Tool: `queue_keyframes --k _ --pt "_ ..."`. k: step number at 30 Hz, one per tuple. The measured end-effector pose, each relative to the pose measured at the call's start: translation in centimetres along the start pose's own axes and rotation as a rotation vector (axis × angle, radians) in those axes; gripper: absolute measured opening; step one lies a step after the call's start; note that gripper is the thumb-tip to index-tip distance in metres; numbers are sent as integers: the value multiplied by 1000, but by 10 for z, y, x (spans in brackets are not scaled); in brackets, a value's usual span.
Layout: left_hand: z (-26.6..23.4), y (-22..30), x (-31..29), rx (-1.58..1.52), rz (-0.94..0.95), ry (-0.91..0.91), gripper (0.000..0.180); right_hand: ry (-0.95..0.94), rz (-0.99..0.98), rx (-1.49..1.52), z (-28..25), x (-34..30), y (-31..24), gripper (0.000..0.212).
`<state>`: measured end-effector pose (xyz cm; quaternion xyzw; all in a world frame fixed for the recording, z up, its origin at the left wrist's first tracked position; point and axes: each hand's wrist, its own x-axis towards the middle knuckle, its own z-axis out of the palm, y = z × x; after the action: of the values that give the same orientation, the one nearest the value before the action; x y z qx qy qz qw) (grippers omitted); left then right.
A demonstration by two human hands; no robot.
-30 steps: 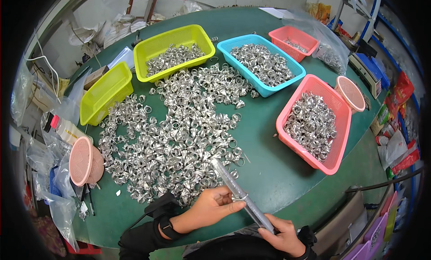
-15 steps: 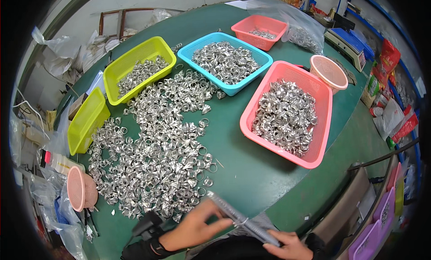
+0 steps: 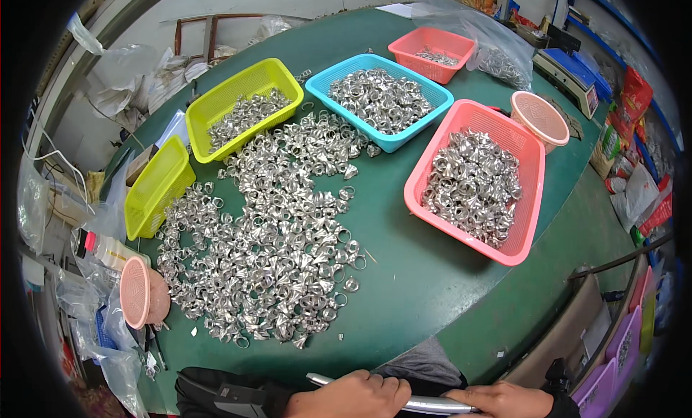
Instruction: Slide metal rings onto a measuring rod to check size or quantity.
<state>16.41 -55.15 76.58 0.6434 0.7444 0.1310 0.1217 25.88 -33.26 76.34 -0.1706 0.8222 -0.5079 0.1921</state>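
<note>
A tapered silver ring mandrel (image 3: 431,405) lies across the lower edge of the head view, close to my body. My left hand (image 3: 353,396) is closed round its middle, and the thin tip pokes out to the left. On the thicker right end my right hand (image 3: 504,399) has its fingers closed. Whatever sits on the rod under my left fingers is hidden. Ahead of my hands spreads a big heap of silver metal rings (image 3: 277,259) on the green table (image 3: 404,288).
Rings fill a pink basket (image 3: 533,194) at right, a blue one (image 3: 441,113) and a yellow-green one (image 3: 198,129). A smaller pink basket (image 3: 450,72) stands behind. Peach baskets (image 3: 135,292) (image 3: 539,119) flank the table. A scale (image 3: 569,75) is far right.
My left hand has shifted right and nearer to me, and has closed round the mandrel. The mandrel has dropped lower and lies flatter. The ring seen on it before is out of sight.
</note>
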Motion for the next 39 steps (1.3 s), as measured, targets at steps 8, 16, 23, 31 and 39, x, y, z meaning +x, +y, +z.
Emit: queue_keyframes --k 8,16,23,31,39 --pt "-8 -35 -40 -70 -482 263 12 439 650 275 -23 -49 20 28" --pt "-60 -123 105 -567 4 635 55 484 621 648 13 -41 41 25" --pt "-26 -126 46 91 -292 558 13 563 613 770 28 -36 58 24" --pt "31 -106 0 -9 -550 430 13 485 580 605 20 -5 53 26" --pt "30 -95 -23 -1467 -482 572 17 377 321 114 29 14 43 25"
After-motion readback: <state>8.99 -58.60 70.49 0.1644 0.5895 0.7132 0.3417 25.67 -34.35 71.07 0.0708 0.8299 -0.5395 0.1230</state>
